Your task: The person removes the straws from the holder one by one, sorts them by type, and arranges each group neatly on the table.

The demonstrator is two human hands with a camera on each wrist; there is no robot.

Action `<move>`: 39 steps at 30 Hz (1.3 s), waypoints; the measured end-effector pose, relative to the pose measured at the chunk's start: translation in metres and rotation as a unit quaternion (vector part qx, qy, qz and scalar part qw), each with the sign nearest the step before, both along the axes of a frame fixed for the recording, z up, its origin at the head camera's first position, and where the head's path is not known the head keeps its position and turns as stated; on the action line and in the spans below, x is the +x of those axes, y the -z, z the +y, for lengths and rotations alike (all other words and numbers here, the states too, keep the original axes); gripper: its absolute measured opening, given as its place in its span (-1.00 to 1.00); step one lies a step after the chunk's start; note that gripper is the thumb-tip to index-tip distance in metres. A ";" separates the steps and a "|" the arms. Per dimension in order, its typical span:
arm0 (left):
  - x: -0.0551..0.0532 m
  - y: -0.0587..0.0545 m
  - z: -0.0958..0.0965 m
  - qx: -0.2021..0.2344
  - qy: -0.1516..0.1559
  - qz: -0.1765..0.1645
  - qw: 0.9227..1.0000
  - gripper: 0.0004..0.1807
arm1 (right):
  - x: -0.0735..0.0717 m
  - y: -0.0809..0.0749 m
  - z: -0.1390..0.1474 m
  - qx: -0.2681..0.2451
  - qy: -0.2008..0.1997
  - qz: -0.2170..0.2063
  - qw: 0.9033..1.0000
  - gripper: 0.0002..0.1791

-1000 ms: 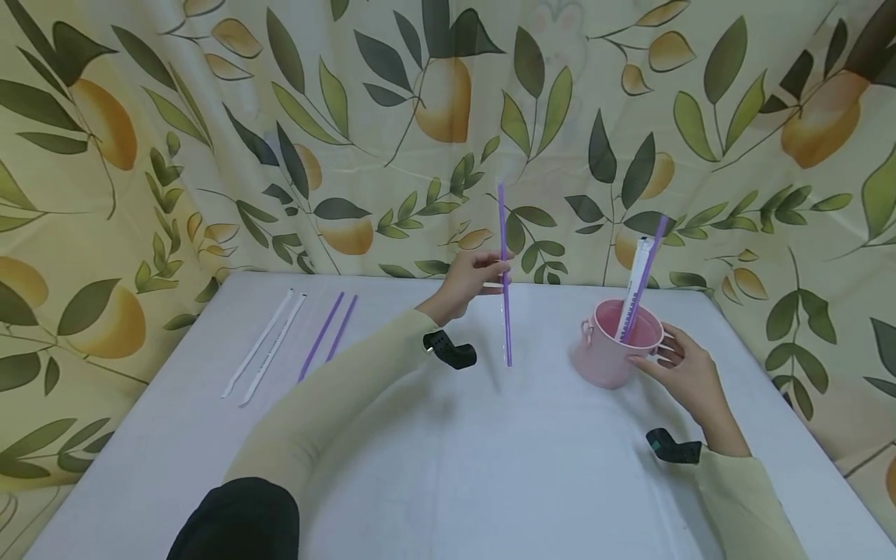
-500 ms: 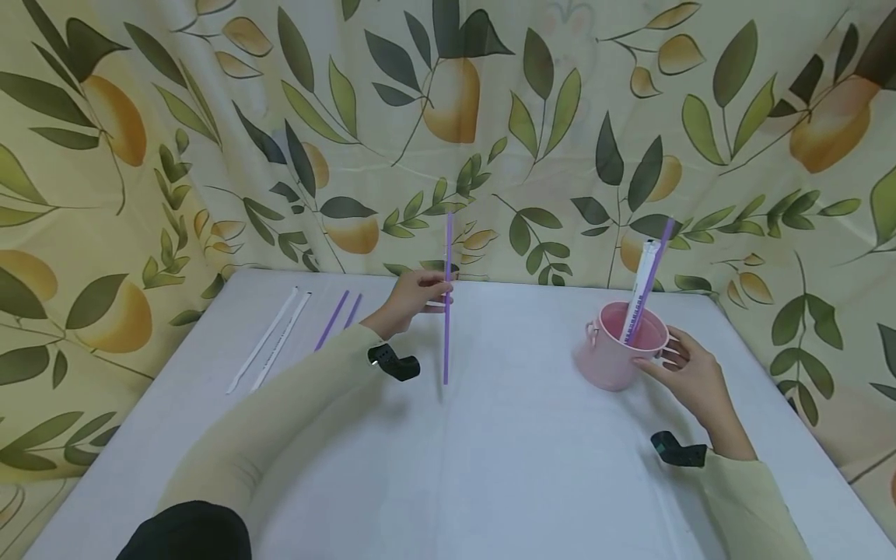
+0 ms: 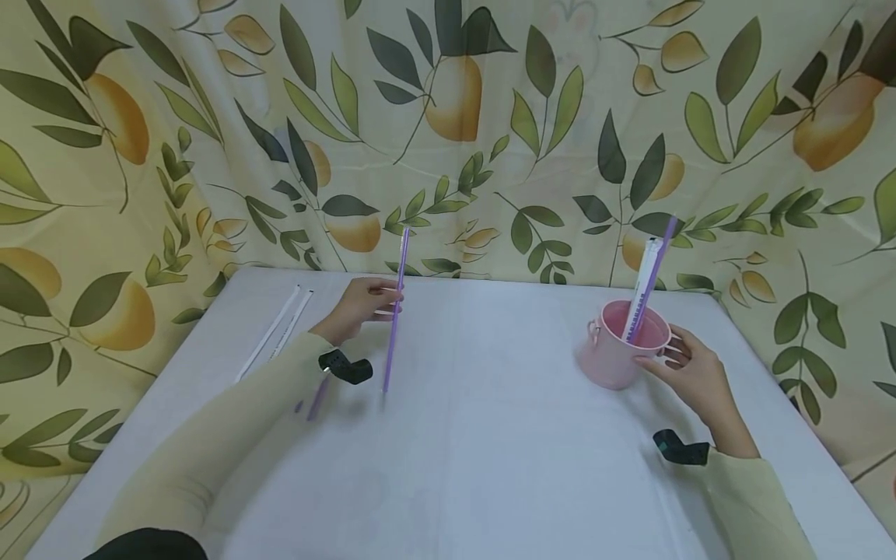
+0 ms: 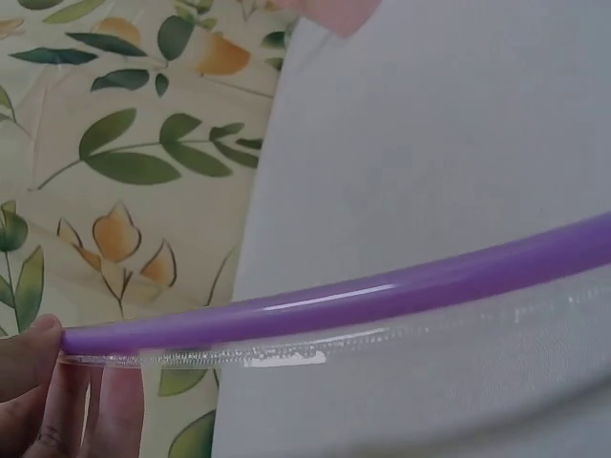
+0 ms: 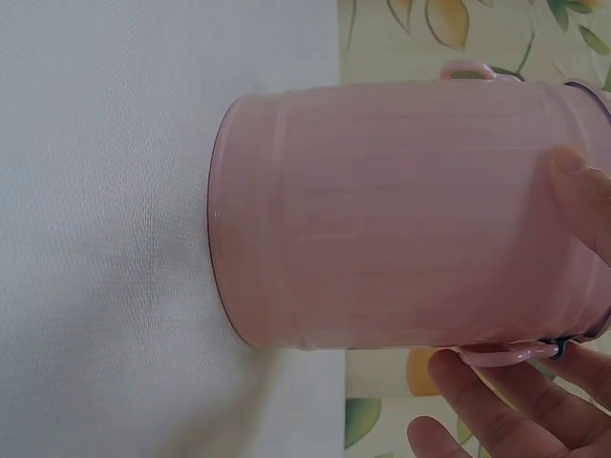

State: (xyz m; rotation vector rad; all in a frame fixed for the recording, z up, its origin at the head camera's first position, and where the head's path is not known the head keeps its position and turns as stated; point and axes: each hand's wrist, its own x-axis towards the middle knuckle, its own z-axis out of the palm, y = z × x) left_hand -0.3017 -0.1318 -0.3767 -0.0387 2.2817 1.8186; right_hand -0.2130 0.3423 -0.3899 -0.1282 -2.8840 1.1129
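Observation:
Left of the table's middle, my left hand (image 3: 358,306) pinches a purple straw (image 3: 394,330) near its middle, holding it almost upright with its lower end tilted left. In the left wrist view, a clear plastic wrapper (image 4: 286,360) shows along this purple straw (image 4: 334,303). On the right, a pink bucket (image 3: 610,362) stands upright on the table. My right hand (image 3: 696,381) grips its side, the thumb on the wall and fingers by a small side handle (image 5: 506,356). White-wrapped straws (image 3: 638,292) and a purple straw (image 3: 659,255) lean inside the bucket.
White-wrapped straws (image 3: 276,327) lie on the white-covered table (image 3: 490,451) at the left, partly behind my left sleeve (image 3: 231,424). Ends of purple straws (image 3: 318,399) show under that forearm. A leaf-and-fruit patterned curtain (image 3: 448,171) hangs behind the table.
My left hand has moved left and slightly lower with the purple straw, away from the bucket, and its forearm now covers most of the lying purple straws. The right hand stays on the bucket.

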 end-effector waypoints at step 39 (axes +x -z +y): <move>0.012 0.056 -0.058 -0.103 -0.036 -0.023 0.994 -0.66 | -0.002 0.002 0.001 -0.002 0.003 -0.002 1.000 0.00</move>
